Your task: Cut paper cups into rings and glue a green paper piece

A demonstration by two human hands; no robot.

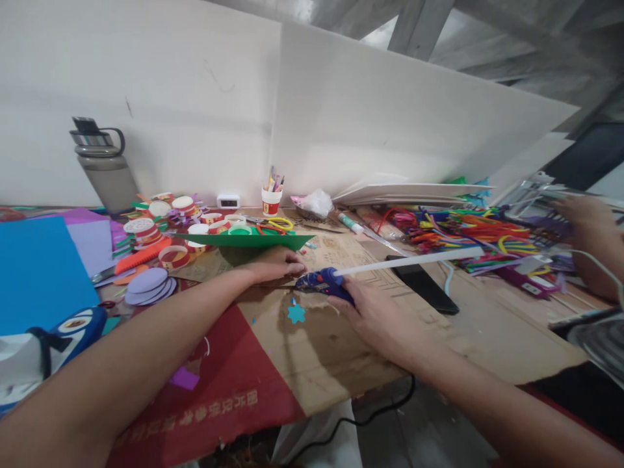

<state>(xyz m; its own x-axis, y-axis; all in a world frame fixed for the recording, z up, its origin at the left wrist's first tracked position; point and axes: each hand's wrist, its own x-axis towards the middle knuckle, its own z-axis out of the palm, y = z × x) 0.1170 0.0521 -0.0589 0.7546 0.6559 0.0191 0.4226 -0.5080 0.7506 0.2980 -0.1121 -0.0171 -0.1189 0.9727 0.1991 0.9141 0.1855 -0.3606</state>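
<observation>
My right hand [377,318] is wrapped round a blue hot glue gun [319,281]. A long white glue stick [409,260] juts out of its back to the right. Close to the gun's nozzle, my left hand [277,265] is closed, its fingers pressed together; what they pinch is hidden. A green sheet [248,242] is seen nearly edge-on just behind my left hand, and I cannot tell whether the hand touches it. Below the nozzle, a small blue star-shaped cutout [296,312] lies on the brown cardboard [312,364].
Paper-cup rings [174,257], purple discs [146,283] and a blue sheet [43,266] lie left. Scissors [275,225], a pencil cup [272,201] and a bottle [104,169] stand or lie behind. Pipe cleaners [468,227], a phone [423,286] and another person's hand [585,214] are right.
</observation>
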